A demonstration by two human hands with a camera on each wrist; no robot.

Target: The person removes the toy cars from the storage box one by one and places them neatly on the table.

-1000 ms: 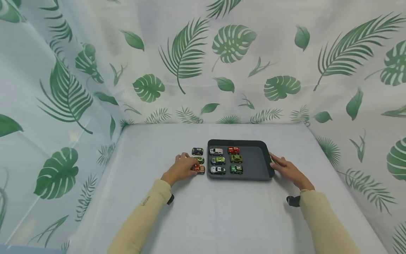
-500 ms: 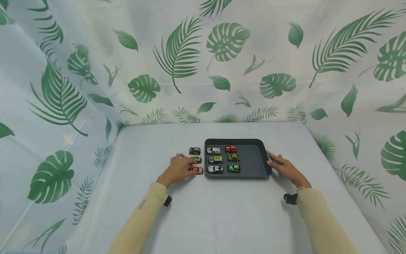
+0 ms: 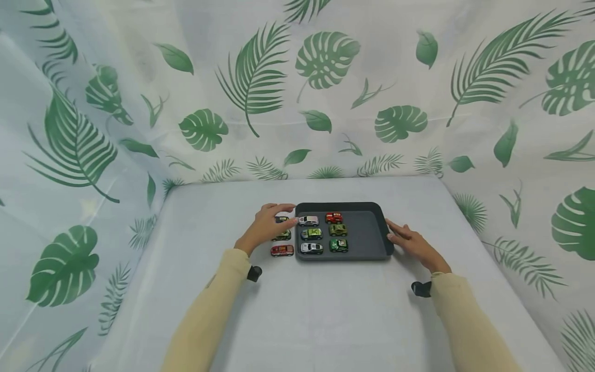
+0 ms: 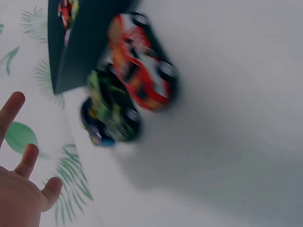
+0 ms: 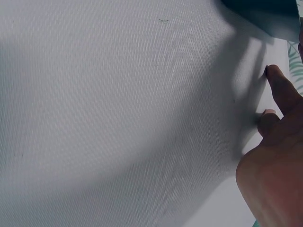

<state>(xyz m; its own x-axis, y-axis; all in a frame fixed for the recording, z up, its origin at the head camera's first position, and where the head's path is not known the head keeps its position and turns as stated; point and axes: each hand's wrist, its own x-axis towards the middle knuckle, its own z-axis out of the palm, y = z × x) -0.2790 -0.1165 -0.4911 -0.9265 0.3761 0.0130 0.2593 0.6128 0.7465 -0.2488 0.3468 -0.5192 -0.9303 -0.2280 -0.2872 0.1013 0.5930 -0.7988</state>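
My left hand (image 3: 268, 227) reaches over the tray's far left corner with its fingers stretched out. In the left wrist view its fingers are spread and hold nothing. Beneath and beside it, left of the dark grey tray (image 3: 366, 235), three toy cars stand in a column: a dark blue car (image 3: 281, 219), partly hidden by the hand, a green car (image 3: 281, 236), and a red-orange car (image 3: 282, 250). My right hand (image 3: 416, 247) lies along the tray's right side, fingers extended. Its fingertips are at the tray wall; whether all of them touch is unclear.
Inside the tray several toy cars form two columns, among them a white car (image 3: 311, 248), a red car (image 3: 333, 217) and a dark green car (image 3: 339, 245). The tray stands on a white-covered table (image 3: 316, 315). Leaf-print curtains (image 3: 346, 150) enclose the back and sides.
My left hand has left the red-orange car and moved away from me, toward the tray's far left corner. The red-orange car now stands uncovered. My right hand stays beside the tray.
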